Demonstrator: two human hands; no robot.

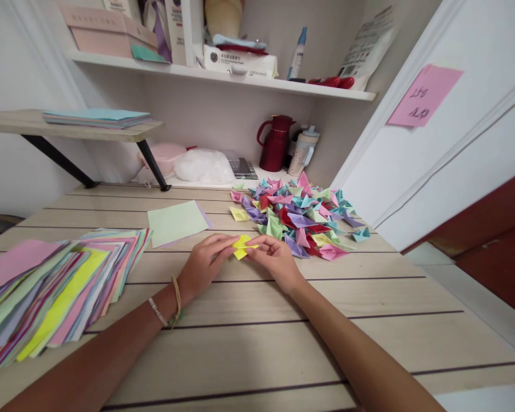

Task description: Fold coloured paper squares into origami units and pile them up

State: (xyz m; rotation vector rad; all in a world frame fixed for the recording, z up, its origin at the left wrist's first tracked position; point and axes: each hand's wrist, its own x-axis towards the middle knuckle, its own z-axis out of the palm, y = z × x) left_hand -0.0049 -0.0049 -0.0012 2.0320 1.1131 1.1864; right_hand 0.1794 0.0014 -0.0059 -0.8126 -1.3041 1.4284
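Pinching the yellow paper (241,247) at its 2 opposite ends, the left hand (206,259) and right hand (277,258) hold it just left of the near side of the heap of paper boats (300,220). It looks light, thin and easily creased or torn, best held by fingertips on its doubled folds. Well left of the heap lie fanned sheets (68,292); behind it stands a red jug (277,143).

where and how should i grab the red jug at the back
Probably best by the handle, coming from the left: on the red jug it sticks out that way, while a pale cup stands close on the right. Reach in above the paper boats heaped in front.
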